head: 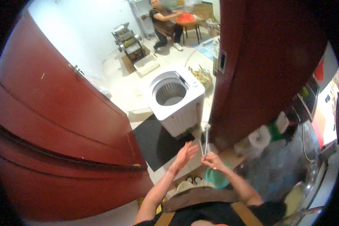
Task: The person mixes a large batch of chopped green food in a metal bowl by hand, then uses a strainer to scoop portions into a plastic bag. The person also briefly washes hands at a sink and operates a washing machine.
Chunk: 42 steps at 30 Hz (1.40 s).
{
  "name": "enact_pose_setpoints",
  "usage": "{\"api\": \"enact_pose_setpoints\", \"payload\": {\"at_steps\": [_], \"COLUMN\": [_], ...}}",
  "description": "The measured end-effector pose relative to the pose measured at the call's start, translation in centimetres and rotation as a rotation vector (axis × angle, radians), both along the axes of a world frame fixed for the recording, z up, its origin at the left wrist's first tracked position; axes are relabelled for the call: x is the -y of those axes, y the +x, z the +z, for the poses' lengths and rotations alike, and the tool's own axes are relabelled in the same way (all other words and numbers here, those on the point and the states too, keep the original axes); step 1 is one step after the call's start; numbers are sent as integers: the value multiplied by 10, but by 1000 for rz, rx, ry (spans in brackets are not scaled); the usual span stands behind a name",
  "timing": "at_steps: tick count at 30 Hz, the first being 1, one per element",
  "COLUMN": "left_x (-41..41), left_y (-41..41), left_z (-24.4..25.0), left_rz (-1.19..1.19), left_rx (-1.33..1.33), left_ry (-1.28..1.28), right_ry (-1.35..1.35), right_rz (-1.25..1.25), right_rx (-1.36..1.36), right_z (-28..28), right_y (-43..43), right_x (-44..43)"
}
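Observation:
My right hand (213,161) is closed on a thin white cord or handle (206,141), which rises to a small pale round end; blur hides what it is exactly. Just below that hand is a teal plastic basin (219,178); whether the hand touches it, I cannot tell. To the left, my left hand (186,154) is raised with its fingers spread and nothing in it. Beyond both hands stands a white top-loading spin tub (183,121), its round mouth uncovered and its slotted drum (171,93) visible.
Dark red doors flank me, one at left (59,113) and one at right (260,70). A dark mat (149,141) lies before the tub. Farther back are a metal machine (128,42), a white tray (147,65), a bag of scraps (202,76) and a person (163,21) seated at a low table.

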<state>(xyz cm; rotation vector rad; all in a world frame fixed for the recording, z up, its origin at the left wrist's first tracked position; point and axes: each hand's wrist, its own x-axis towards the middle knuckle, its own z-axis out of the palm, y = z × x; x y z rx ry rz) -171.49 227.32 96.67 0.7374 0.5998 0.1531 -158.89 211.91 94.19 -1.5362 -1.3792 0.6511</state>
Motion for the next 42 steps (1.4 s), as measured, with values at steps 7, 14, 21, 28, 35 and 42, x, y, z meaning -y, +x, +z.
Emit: {"api": "enact_pose_setpoints", "payload": {"at_steps": [7, 14, 21, 28, 35, 42], "left_x": [23, 59, 56, 78, 147, 234], "left_y": [54, 38, 12, 29, 100, 191], "left_z": [-22, -23, -18, -3, -19, -41], "left_rz": [-123, -238, -351, -679, -748, -975], "left_rx": [52, -192, 6, 148, 318, 505], "left_ry": [1015, 70, 517, 1142, 1470, 1523], "right_ry": [-91, -103, -106, 320, 431, 410], "right_rz": [-319, -288, -496, -875, -1358, -1738], "right_rx": [-194, 131, -672, -1268, -1105, -550], "right_z": [-49, -39, -30, 15, -3, -90], "right_y": [-44, -58, -77, -20, 29, 79], "right_x": [39, 55, 52, 76, 139, 219]}}
